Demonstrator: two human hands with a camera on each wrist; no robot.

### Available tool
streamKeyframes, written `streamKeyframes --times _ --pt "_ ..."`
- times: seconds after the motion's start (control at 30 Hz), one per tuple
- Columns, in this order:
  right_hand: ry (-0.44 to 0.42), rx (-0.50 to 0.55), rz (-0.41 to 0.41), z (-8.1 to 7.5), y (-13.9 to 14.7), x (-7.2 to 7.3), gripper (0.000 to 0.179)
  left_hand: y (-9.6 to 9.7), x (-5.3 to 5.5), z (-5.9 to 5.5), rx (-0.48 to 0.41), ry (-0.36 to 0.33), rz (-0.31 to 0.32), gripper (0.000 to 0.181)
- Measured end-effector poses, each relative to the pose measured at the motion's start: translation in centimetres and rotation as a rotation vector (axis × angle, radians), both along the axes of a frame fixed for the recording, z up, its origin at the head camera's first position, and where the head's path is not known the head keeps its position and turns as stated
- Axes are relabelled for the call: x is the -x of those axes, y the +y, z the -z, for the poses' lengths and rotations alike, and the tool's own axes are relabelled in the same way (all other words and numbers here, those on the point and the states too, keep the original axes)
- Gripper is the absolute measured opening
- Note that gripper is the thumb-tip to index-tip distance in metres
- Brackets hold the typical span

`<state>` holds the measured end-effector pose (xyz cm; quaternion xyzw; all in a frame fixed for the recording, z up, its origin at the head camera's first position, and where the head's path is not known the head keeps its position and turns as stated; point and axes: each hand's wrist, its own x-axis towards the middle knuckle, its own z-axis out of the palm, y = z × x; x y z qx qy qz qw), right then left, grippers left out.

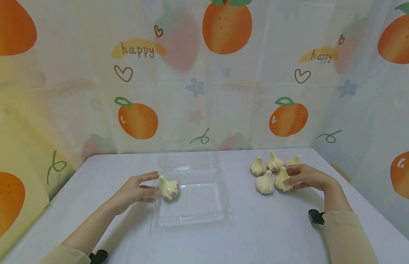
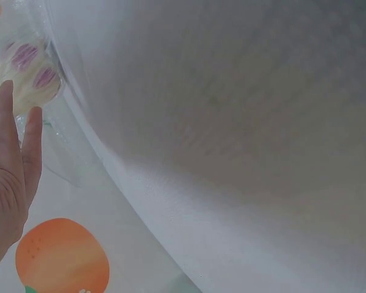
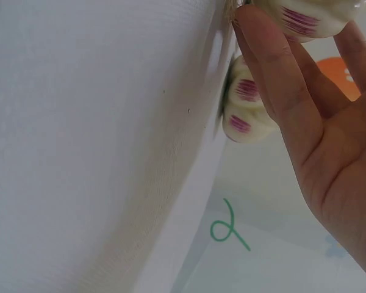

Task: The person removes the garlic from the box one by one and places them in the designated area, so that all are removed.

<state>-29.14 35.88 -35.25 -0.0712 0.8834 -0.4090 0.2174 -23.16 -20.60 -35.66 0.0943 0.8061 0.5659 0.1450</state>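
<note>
Inside a clear plastic box (image 1: 191,218), at its left side, lies a garlic bulb (image 1: 169,188) with purple streaks. My left hand (image 1: 135,193) is beside that bulb, fingers spread and nearly straight. In the left wrist view two fingertips overlap the bulb (image 2: 29,70). On the right, my right hand (image 1: 310,177) holds the front right garlic bulb (image 1: 282,179) of a group between thumb and fingers. The right wrist view has this bulb (image 3: 311,18) at the top edge, fingers along its side, with another garlic bulb (image 3: 244,101) behind the fingers.
Several more garlic bulbs (image 1: 265,183) stand close around the gripped one on the white table (image 1: 257,234). The box's clear lid (image 1: 188,158) stands open toward the back. A fruit-printed curtain (image 1: 224,88) hangs behind the table's far edge.
</note>
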Motion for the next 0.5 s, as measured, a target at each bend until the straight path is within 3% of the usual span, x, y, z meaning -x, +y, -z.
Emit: streamKeyframes --times 0.27,0.5 --pt "0.004 0.009 -0.006 0.07 0.02 -0.08 0.074 0.07 -0.15 -0.26 0.002 -0.002 0.0 0.066" --pt "-0.005 0.031 -0.02 0.03 -0.1 -0.1 0.062 0.07 -0.13 -0.28 0.004 -0.004 -0.002 0.067"
